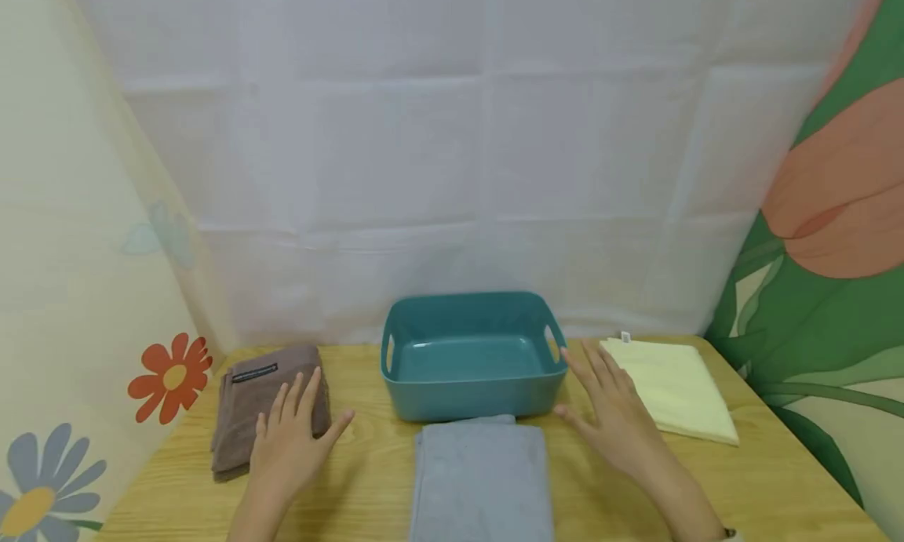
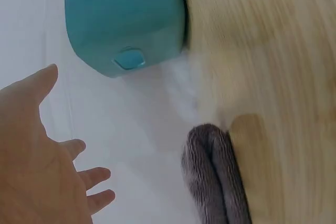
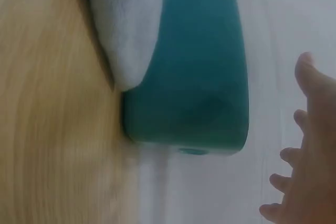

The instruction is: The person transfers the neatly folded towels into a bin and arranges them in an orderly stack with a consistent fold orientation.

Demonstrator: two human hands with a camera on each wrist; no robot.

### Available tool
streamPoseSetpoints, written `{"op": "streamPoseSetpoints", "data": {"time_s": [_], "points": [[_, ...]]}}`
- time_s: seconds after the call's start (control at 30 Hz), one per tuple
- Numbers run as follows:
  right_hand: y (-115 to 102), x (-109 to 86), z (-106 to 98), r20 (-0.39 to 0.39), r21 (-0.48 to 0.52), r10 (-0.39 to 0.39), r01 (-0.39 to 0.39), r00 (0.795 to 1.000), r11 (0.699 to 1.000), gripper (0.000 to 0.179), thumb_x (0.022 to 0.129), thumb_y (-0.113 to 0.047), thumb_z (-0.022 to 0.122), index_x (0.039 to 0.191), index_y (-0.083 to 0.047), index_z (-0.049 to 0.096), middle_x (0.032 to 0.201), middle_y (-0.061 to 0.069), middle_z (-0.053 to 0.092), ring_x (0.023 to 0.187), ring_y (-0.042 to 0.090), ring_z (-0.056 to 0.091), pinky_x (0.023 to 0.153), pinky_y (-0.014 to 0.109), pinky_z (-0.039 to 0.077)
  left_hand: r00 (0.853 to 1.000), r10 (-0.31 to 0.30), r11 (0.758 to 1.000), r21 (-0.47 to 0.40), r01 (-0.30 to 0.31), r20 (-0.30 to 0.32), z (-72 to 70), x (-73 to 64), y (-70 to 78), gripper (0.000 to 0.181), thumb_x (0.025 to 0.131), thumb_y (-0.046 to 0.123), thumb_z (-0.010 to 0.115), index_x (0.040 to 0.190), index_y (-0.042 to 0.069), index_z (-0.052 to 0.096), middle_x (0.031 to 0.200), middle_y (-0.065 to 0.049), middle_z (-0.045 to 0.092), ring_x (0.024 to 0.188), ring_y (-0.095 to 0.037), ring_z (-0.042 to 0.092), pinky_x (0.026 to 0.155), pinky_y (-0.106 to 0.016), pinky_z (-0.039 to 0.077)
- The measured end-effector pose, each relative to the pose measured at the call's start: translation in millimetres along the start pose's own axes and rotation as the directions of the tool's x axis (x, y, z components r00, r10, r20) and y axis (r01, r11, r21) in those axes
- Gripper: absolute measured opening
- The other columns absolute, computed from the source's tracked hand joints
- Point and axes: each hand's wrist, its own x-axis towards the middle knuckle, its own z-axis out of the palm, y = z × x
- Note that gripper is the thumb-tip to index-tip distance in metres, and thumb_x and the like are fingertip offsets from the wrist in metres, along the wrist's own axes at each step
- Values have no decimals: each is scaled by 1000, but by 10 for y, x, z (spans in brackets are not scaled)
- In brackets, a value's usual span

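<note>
My left hand (image 1: 288,440), fingers spread and holding nothing, overlaps the folded brown towel (image 1: 282,385) in the head view. That towel, with a dark label strip, also shows as a thick fold (image 2: 212,177) in the left wrist view. My right hand (image 1: 614,412) is spread as well, between the teal basket (image 1: 473,401) and the folded pale yellow towel (image 1: 678,389). Nothing is in its fingers. The basket stands at the back middle, with a cut-out handle in each end and nothing inside. In front of it lies a folded grey towel (image 1: 483,479), its near end cut off.
All of this rests on a light wooden table (image 1: 367,487). A creased white cloth (image 1: 395,158) hangs right behind the basket. Painted flower panels close in both sides, with an orange flower (image 1: 173,377) at the left and large green leaves (image 1: 812,330) at the right.
</note>
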Motion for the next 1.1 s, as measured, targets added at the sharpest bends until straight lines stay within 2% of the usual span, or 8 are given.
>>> {"op": "streamPoseSetpoints", "data": {"time_s": [0.17,0.33,0.53,0.73,0.83,0.97,1.1], "points": [[-114,-20,-2,-22,57,-30,32,999,998,76,93,-38,68,156,-21,31,164,9,14,145,46,16,102,75,23,1000,-7,1000,22,8,-10,-88,-49,-66,99,90,78,39,160,14,14,160,-27,15,144,-50,8,106,-75,6],[-226,-2,45,-34,47,-41,43,999,998,74,94,-39,67,156,-22,31,165,3,13,146,42,17,102,74,26,1000,5,999,39,-4,-6,-98,-80,-82,99,89,78,40,160,13,17,159,-27,18,144,-50,11,106,-75,8],[-378,11,127,10,6,-67,67,998,998,75,93,-43,68,156,-21,33,164,6,16,145,41,21,105,70,27,999,37,997,68,-36,-11,-36,-124,-151,94,91,75,43,159,14,20,158,-26,22,142,-50,16,105,-76,11],[-542,101,163,53,2,-124,124,991,992,75,93,-47,66,156,-24,32,164,6,18,146,37,20,108,66,26,998,60,998,7,-60,19,-68,-183,-197,87,95,69,43,160,16,19,159,-26,20,142,-51,16,102,-78,14],[-638,159,179,63,17,-151,150,987,989,75,93,-47,66,157,-26,31,164,5,18,146,36,21,106,67,30,997,69,998,3,-70,20,-105,-209,-218,86,95,68,44,160,15,20,158,-26,21,142,-52,17,101,-78,16],[-783,240,203,92,68,-152,146,984,987,73,95,-50,62,157,-31,28,165,-1,15,148,32,19,105,66,33,997,74,997,29,-74,-6,-146,-231,-302,85,96,66,46,159,14,23,157,-27,24,140,-52,20,101,-77,18],[-913,315,244,121,128,-159,144,980,981,71,96,-53,57,157,-32,28,165,-5,13,149,29,17,107,65,30,996,85,995,47,-84,-29,-178,-248,-420,82,96,62,50,157,11,28,155,-29,28,139,-53,23,100,-78,19]]}}
